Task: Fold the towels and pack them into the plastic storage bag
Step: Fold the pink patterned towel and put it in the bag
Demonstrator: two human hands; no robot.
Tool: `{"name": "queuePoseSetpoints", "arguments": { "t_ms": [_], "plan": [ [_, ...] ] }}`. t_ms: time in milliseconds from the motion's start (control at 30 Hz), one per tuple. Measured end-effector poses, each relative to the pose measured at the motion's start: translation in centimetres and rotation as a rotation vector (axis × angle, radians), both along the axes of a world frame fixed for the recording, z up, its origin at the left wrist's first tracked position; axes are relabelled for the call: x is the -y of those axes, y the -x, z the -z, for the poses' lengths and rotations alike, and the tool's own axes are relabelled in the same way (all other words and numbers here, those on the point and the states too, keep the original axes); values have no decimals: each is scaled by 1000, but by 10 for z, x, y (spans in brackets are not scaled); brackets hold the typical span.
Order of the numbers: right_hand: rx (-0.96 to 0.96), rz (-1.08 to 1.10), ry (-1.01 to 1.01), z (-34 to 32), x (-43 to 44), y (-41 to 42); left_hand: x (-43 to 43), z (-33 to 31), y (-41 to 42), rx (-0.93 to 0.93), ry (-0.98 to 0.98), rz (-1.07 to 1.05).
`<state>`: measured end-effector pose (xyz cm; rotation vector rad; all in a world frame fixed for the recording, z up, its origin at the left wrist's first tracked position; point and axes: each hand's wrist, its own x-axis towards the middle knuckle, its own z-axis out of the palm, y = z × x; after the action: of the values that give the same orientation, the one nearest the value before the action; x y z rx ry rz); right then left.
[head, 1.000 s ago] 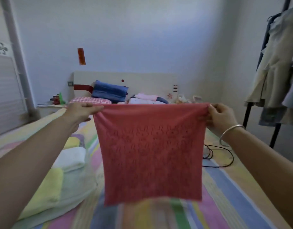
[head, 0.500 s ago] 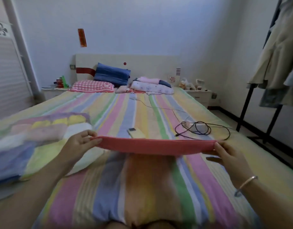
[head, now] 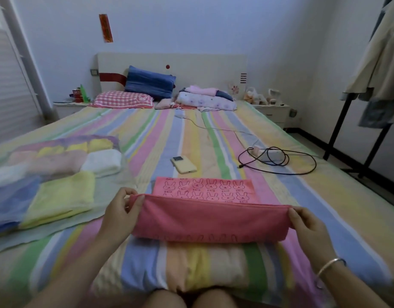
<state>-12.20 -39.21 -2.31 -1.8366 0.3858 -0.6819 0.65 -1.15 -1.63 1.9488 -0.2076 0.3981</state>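
A pink towel point(head: 210, 220) with a rabbit print lies on the striped bed point(head: 214, 270) in front of me, its far half flat and its near half lifted over it. My left hand point(head: 120, 211) pinches the towel's left corner. My right hand point(head: 307, 223), with a silver bracelet on the wrist, pinches the right corner. To the left lies the clear plastic storage bag point(head: 42, 234) with several folded towels inside, among them a yellow one point(head: 60, 198), a white one point(head: 102, 162) and a blue one point(head: 11, 201).
A yellow phone point(head: 183, 164) lies just beyond the pink towel. A black cable with a power strip point(head: 274, 156) sits to the right. Pillows and folded bedding lie by the headboard point(head: 169, 63). A clothes rack point(head: 356, 130) with hanging garments stands at the right.
The pink towel, held up spread in the air a second ago, has come down onto the bed and its held edge now folds over the flat half. My view has tilted down.
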Motion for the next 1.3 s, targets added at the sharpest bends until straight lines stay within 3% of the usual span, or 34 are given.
{"name": "queuePoseSetpoints", "arguments": {
  "t_ms": [200,533,700,800,900,967,1033,1133,1200,1300],
  "plan": [
    [-68,93,122,1,24,-98,44,-5,-82,167,-332,-159],
    [-349,88,303,49,57,-219,71,44,-191,-98,-895,-299],
    [-402,105,332,52,54,-217,70,54,-193,-90,-950,-287],
    [-654,153,426,40,51,-207,70,47,-187,-44,-915,-262],
    [-872,74,486,23,45,-191,81,36,-169,122,-935,-197],
    [-938,-11,362,17,37,-173,101,26,-137,153,-823,-5],
    [-938,-99,84,15,31,-152,120,22,-97,110,-717,214],
    [-836,-189,-313,13,18,-124,137,27,-48,92,-839,509],
    [-712,-145,-413,20,13,-115,139,40,-40,71,-1028,571],
    [-510,9,-466,28,3,-108,142,44,-45,62,-1128,430]
  ]
}}
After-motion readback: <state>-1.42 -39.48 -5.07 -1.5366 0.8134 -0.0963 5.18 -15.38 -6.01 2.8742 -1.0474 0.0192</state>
